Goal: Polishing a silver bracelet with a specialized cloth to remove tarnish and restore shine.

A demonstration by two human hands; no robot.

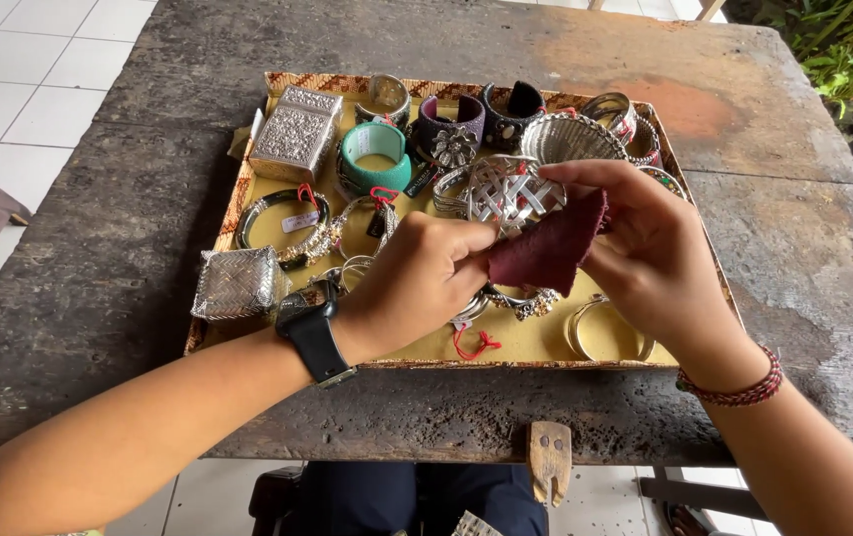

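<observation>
My left hand (422,283), with a black watch on the wrist, pinches the lower corner of a dark red cloth (549,248). My right hand (645,253) holds a woven silver bracelet (511,194) together with the cloth, fingers wrapped behind both. Both hands hover over a shallow tray (536,347) with a mustard-yellow floor. In the tray lie several bangles, a teal cuff (375,154), dark cuffs (466,119), an embossed silver box (295,131) and a woven silver pouch (238,283).
The tray rests on a worn dark wooden table (784,248). A small wooden piece (550,459) hangs at the table's near edge. White floor tiles lie to the left, green plants at the top right. A silver mesh bowl (570,139) stands in the tray.
</observation>
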